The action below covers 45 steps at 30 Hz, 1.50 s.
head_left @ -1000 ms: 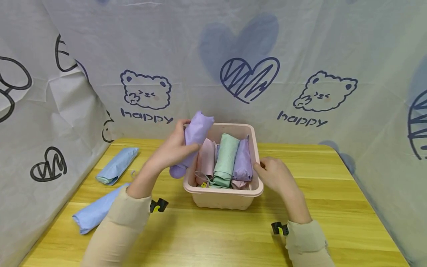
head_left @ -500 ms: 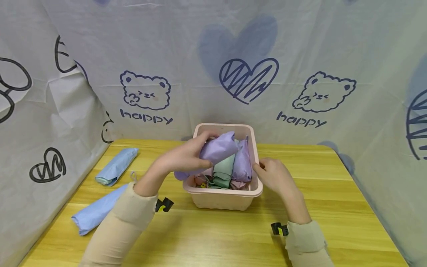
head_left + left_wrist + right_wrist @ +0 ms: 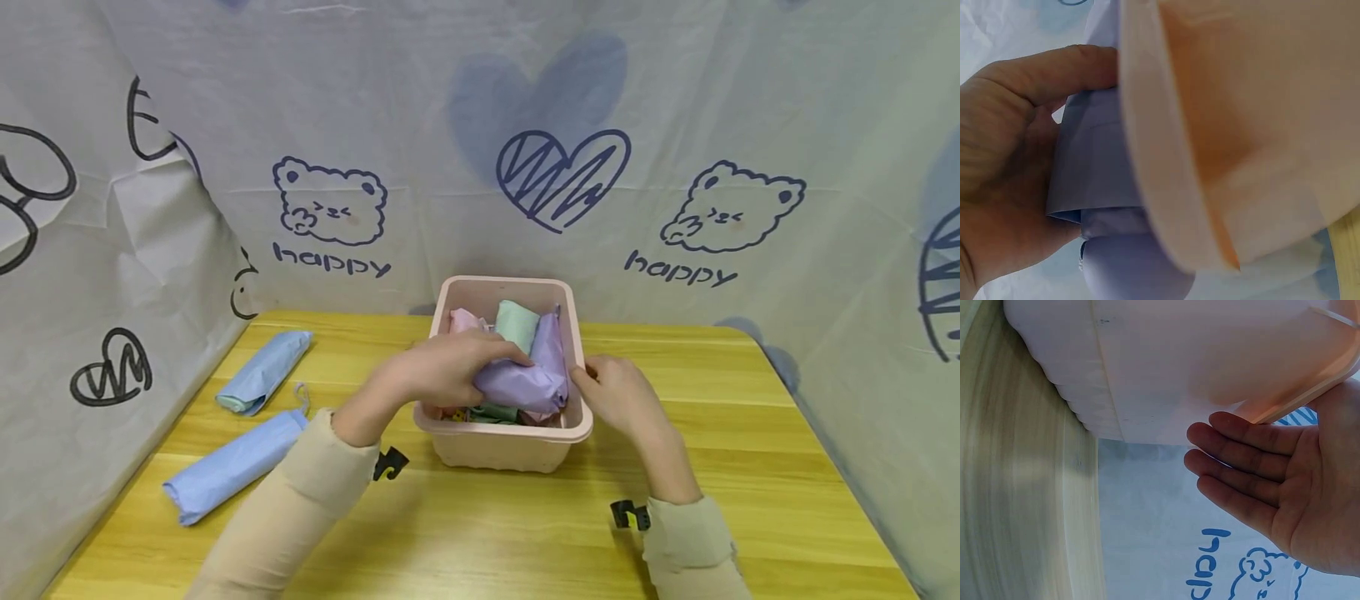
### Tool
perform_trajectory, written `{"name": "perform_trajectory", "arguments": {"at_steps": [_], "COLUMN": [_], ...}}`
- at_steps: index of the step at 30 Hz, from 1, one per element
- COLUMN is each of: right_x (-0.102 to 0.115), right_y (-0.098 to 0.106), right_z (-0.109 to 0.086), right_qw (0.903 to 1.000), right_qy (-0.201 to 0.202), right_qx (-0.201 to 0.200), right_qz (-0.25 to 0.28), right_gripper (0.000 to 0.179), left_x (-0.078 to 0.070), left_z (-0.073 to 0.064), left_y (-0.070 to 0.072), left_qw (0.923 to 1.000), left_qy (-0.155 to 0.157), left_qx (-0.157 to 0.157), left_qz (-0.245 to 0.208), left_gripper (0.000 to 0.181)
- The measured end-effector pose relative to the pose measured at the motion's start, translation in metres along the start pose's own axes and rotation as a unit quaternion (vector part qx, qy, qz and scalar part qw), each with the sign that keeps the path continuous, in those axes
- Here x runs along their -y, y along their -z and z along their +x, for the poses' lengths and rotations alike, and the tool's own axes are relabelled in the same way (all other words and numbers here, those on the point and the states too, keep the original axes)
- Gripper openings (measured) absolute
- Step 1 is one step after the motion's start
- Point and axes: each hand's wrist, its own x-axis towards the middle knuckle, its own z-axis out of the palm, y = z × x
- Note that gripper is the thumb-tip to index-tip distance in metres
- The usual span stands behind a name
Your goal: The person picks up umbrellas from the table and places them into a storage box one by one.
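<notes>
My left hand (image 3: 457, 367) is over the pale pink plastic bin (image 3: 502, 429) and grips a purple folded umbrella (image 3: 521, 387). In the left wrist view, the umbrella's rounded handle end (image 3: 1138, 269) sticks out below my palm, beside the bin's rim (image 3: 1147, 137). The umbrella lies slantwise across the bin's contents. A second purple umbrella (image 3: 551, 337), a mint green one (image 3: 516, 323) and a pink one (image 3: 465, 320) are inside, partly covered. My right hand (image 3: 618, 392) holds the bin's right rim with the thumb over it; its other fingers (image 3: 1241, 456) extend along the outer wall.
Two blue folded umbrellas lie on the wooden table (image 3: 465, 533) at the left: one farther back (image 3: 262, 371), one nearer (image 3: 232, 462) with a wrist loop. A printed white cloth (image 3: 420, 125) hangs behind the table and along its sides.
My left hand has carried the purple umbrella from the bin's left side rightward and down into it, turning it from steep to nearly flat. My right hand stays at the rim.
</notes>
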Motion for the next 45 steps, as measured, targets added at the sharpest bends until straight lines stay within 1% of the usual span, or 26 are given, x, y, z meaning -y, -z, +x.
{"name": "perform_trajectory", "arguments": {"at_steps": [6, 12, 14, 17, 22, 25, 29, 33, 37, 43, 45], "right_x": [0.001, 0.002, 0.003, 0.003, 0.002, 0.002, 0.002, 0.002, 0.001, 0.001, 0.001], "right_y": [0.0, -0.001, -0.001, 0.0, 0.0, 0.0, 0.0, 0.001, 0.002, 0.002, 0.001], "right_z": [0.0, 0.001, 0.001, 0.001, 0.002, 0.002, 0.002, 0.002, 0.002, 0.001, 0.001], "right_qw": [1.0, 1.0, 1.0, 1.0, 1.0, 1.0, 1.0, 0.9999, 0.9999, 0.9999, 0.9999], "right_qy": [0.004, 0.001, -0.001, -0.002, -0.003, 0.0, 0.006, 0.007, 0.004, 0.0, -0.001], "right_qx": [0.003, 0.006, 0.008, 0.005, 0.004, 0.001, -0.005, -0.005, -0.006, -0.004, -0.001], "right_qz": [0.001, 0.006, 0.006, 0.006, 0.009, 0.008, 0.006, 0.009, 0.011, 0.013, 0.014], "right_gripper": [0.034, 0.034, 0.034, 0.034, 0.034, 0.034, 0.035, 0.035, 0.033, 0.034, 0.034], "left_x": [-0.004, -0.007, -0.006, -0.004, 0.003, 0.008, 0.015, 0.022, 0.025, 0.026, 0.027], "left_z": [0.011, 0.019, 0.021, 0.022, 0.023, 0.023, 0.025, 0.025, 0.025, 0.023, 0.022], "left_y": [-0.009, -0.018, -0.022, -0.026, -0.033, -0.038, -0.044, -0.051, -0.055, -0.057, -0.057], "left_qw": [0.9994, 0.9971, 0.9965, 0.9959, 0.9938, 0.9927, 0.9915, 0.9921, 0.9932, 0.989, 0.9887], "left_qy": [0.0, 0.021, 0.026, 0.027, 0.033, 0.037, 0.04, 0.037, 0.034, 0.056, 0.058], "left_qx": [0.035, 0.073, 0.079, 0.084, 0.093, 0.092, 0.089, 0.082, 0.077, 0.091, 0.092], "left_qz": [0.005, -0.009, -0.009, -0.018, -0.052, -0.069, -0.086, -0.087, -0.081, -0.102, -0.103], "left_gripper": [0.064, 0.072, 0.071, 0.069, 0.061, 0.058, 0.059, 0.058, 0.057, 0.06, 0.06]}}
